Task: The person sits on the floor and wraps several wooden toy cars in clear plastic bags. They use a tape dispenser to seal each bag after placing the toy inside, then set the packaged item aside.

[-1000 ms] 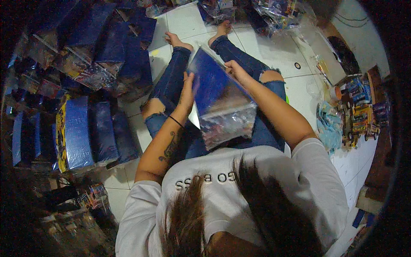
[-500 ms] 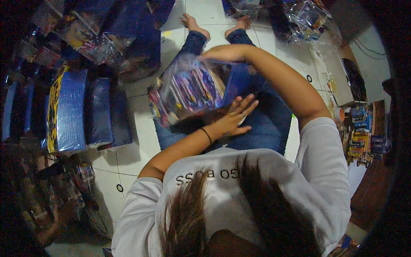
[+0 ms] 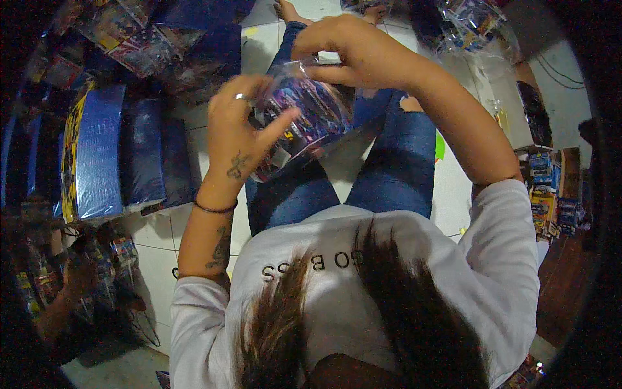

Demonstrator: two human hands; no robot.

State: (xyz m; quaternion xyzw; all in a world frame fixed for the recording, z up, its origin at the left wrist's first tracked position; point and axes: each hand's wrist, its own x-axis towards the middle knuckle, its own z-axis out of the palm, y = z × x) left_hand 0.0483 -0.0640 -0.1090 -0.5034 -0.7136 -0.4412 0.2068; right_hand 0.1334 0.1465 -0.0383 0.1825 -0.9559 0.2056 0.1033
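Over my lap is a clear plastic package [image 3: 314, 123] with colourful, mostly purple and blue, printed contents; their exact kind is hard to make out. My left hand [image 3: 236, 120] grips its left side, thumb stretched across the front and fingers at the upper left edge. A ring and a dark wristband show on that side. From the right, my right hand [image 3: 353, 55] arches over the package's top, with fingers and thumb closed on the plastic there. The package sits tilted above my jeans.
To the left stand blue plastic-wrapped stacks [image 3: 100, 152]. More clear-wrapped packages [image 3: 133, 42] lie at the far left, and a clear plastic bundle [image 3: 476, 29] at the far right. Small boxed goods [image 3: 547, 194] line the right. Another person's arm [image 3: 58, 311] shows at the lower left.
My left hand has left my lap and taken hold of the package's left side. The right hand has come down over its top edge, and the package has turned.
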